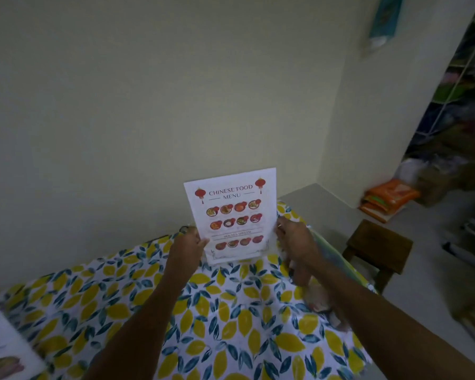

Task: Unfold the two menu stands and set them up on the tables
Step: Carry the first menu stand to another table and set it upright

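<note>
A white menu stand (232, 212) printed "Chinese Food Menu" stands upright near the far edge of the table (231, 311), close to the wall. My left hand (187, 244) grips its lower left edge. My right hand (292, 239) holds its right edge with thumb and fingers. The stand's foot rests on the lemon-and-leaf patterned tablecloth. A second menu (0, 344) shows only partly at the bottom left corner of the view, lying on or leaning over the table.
A pale wall runs right behind the table. A small dark wooden stool (379, 248) stands on the floor to the right. Orange packets (390, 197) lie by the wall corner, and cluttered shelves (461, 127) fill the far right.
</note>
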The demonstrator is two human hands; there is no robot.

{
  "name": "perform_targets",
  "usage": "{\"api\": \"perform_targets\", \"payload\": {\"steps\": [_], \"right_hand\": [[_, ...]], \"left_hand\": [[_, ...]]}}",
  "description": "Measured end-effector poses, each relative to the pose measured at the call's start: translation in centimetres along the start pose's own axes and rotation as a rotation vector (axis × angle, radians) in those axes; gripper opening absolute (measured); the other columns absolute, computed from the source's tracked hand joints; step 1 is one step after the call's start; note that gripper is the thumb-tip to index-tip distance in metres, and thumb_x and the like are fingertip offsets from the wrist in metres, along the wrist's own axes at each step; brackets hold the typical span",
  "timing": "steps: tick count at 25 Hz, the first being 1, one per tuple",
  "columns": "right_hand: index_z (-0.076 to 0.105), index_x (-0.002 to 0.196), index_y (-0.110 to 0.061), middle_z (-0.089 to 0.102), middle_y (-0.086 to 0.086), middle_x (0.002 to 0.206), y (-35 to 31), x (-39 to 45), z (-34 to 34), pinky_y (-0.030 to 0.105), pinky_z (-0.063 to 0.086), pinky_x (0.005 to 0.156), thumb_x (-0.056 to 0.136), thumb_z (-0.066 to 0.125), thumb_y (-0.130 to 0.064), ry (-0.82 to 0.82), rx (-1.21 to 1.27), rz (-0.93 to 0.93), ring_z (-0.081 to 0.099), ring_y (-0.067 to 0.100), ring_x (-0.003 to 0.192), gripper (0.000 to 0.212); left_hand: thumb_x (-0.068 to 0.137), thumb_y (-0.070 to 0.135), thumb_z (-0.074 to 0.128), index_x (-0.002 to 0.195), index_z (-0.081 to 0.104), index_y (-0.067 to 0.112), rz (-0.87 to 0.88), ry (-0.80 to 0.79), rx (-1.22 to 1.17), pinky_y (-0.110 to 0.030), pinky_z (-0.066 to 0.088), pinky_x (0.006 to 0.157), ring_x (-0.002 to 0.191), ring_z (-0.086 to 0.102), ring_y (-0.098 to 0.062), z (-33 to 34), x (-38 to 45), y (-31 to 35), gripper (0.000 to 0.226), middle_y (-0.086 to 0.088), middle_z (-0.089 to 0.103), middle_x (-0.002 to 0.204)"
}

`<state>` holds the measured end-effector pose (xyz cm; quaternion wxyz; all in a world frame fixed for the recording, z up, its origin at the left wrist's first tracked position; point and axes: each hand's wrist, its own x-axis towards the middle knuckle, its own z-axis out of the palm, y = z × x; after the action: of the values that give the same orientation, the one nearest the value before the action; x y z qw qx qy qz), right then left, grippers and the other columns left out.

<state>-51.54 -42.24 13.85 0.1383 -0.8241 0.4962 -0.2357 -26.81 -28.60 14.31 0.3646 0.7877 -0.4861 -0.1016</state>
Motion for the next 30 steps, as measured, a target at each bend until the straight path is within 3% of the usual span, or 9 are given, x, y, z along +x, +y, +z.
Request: {"api": "perform_targets", "payload": {"steps": [3, 6, 10, 13, 17, 27, 30], "right_hand": [[0.061, 0.097, -0.006, 0.07, 0.024, 0.084, 2.8, 7.0, 0.0, 0.042, 0.052, 0.066, 0.09, 0.052, -0.016, 0.027, -0.031, -0.083, 0.065, 0.042, 0.078, 0.015], [0.061, 0.096, -0.005, 0.069, 0.026, 0.082, 7.1, 14.1, 1.2, 0.042, 0.053, 0.064, 0.09, 0.053, -0.016, 0.004, -0.053, -0.108, 0.065, 0.044, 0.074, 0.015], [0.061, 0.089, -0.005, 0.069, 0.026, 0.078, 12.5, 21.1, 4.0, 0.036, 0.051, 0.062, 0.089, 0.056, -0.018, -0.09, -0.04, -0.068, 0.066, 0.041, 0.069, 0.014], [0.061, 0.09, -0.007, 0.07, 0.023, 0.081, 15.9, 25.2, 6.8, 0.038, 0.054, 0.064, 0.09, 0.056, -0.02, -0.164, -0.039, -0.062, 0.066, 0.039, 0.07, 0.014], [0.061, 0.088, -0.006, 0.071, 0.022, 0.081, 19.0, 29.1, 10.4, 0.038, 0.055, 0.065, 0.089, 0.057, -0.021, -0.229, -0.005, -0.022, 0.066, 0.037, 0.069, 0.016], [0.058, 0.091, -0.007, 0.068, 0.023, 0.08, 22.6, 33.7, 15.6, 0.036, 0.047, 0.062, 0.091, 0.055, -0.022, -0.27, 0.017, 0.009, 0.063, 0.038, 0.071, 0.015], [0.055, 0.093, -0.006, 0.067, 0.021, 0.081, 22.8, 33.2, 16.6, 0.042, 0.054, 0.064, 0.095, 0.05, -0.02, -0.244, 0.061, 0.015, 0.062, 0.037, 0.071, 0.015]], "left_hand": [[0.087, 0.03, 0.067, 0.095, 0.064, 0.007, -0.022, 0.034, 0.051, -0.047, 0.058, 0.075, 0.08, 0.069, -0.031, 2.9, 5.7, 0.9, 0.025, -0.014, 0.072, 0.09], [0.088, 0.035, 0.064, 0.099, 0.061, 0.011, -0.02, -0.012, 0.073, -0.047, 0.058, 0.075, 0.084, 0.068, -0.03, 7.3, 10.9, 1.7, 0.026, -0.013, 0.07, 0.094], [0.086, 0.026, 0.068, 0.107, 0.063, 0.015, -0.067, 0.002, -0.031, -0.033, 0.061, 0.067, 0.076, 0.071, -0.015, 13.1, 15.2, 2.6, 0.024, -0.006, 0.075, 0.097], [0.089, 0.027, 0.065, 0.106, 0.065, 0.015, -0.194, -0.048, -0.052, -0.016, 0.049, 0.057, 0.067, 0.065, -0.007, 16.9, 18.3, 2.8, 0.021, 0.001, 0.075, 0.095], [0.091, 0.028, 0.063, 0.116, 0.064, 0.018, -0.232, -0.088, -0.057, -0.034, 0.059, 0.075, 0.084, 0.073, -0.018, 20.6, 22.3, 1.9, 0.027, -0.005, 0.076, 0.103], [0.089, 0.028, 0.065, 0.109, 0.065, 0.012, -0.266, -0.144, -0.04, -0.041, 0.062, 0.076, 0.081, 0.074, -0.019, 26.1, 28.1, -1.7, 0.025, -0.008, 0.076, 0.102], [0.088, 0.034, 0.064, 0.103, 0.062, 0.015, -0.276, -0.131, -0.075, -0.044, 0.063, 0.072, 0.081, 0.073, -0.016, 27.4, 28.3, -3.2, 0.024, -0.005, 0.076, 0.101]]}}
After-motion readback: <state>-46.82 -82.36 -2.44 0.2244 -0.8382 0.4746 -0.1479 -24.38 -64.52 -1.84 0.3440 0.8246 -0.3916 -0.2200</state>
